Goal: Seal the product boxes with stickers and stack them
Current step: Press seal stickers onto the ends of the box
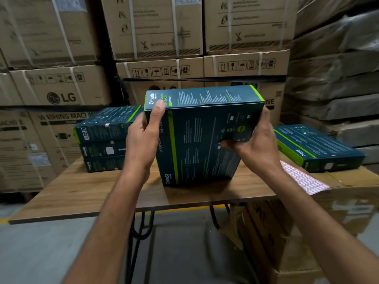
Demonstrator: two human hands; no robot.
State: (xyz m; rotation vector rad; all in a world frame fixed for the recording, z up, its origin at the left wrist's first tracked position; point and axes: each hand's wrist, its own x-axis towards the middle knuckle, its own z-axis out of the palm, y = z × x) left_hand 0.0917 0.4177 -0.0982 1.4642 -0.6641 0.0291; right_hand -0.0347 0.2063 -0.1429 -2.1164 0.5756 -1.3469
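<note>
A dark teal product box (196, 136) with green stripes stands on end on the wooden table (82, 191), tilted toward me. My left hand (143, 138) grips its upper left corner, thumb on the top edge. My right hand (254, 140) holds its right side, fingers curled onto the front face. At the back left stands a stack of three matching boxes (104, 140). Another box of the same kind (315, 148) lies flat at the right. A sheet of red-and-white stickers (303, 179) lies beside my right wrist.
Large brown cartons (61, 93) are stacked behind and left of the table. Wrapped dark pallets (336, 68) rise at the right. A taped cardboard carton (307, 232) stands at the table's right end, under the sticker sheet. Grey floor shows below the front edge.
</note>
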